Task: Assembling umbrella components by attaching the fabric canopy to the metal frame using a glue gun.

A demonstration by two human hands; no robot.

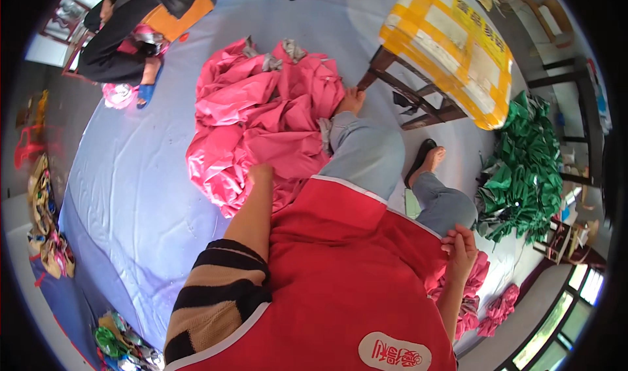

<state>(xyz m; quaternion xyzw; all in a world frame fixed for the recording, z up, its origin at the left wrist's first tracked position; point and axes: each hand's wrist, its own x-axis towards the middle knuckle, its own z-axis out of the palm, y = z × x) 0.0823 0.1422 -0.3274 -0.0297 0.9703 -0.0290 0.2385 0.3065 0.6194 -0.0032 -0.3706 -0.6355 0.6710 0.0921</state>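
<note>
"Resting at the near edge of the pink cloth heap (271,112), is that our left hand (261,173)?"

"Yes, we see its back against the folds, but its fingers are hidden from us, so we cannot tell whether they are spread or gripping."

"And our right hand (462,252)?"

"Well apart from the heap, to its right and nearer our body, beside the knee of our jeans (441,204). Its fingers (464,235) are curled and drawn close together; we cannot tell if they pinch anything."

"Where does the heap itself lie?"

"On the pale blue floor sheet (124,194), in front of our red apron (353,260), with our bare foot (352,101) at its right edge."

"What do we have around it?"

"Near the heap's right side is the yellow-and-white taped stand (445,50) on dark legs. Farther right of the heap we have a green cloth pile (523,168); right of it and nearer us, smaller pink bundles (500,310). Left of the heap and beyond, a co-worker's dark trousers (108,57) and blue slipper (144,96) show."
</note>
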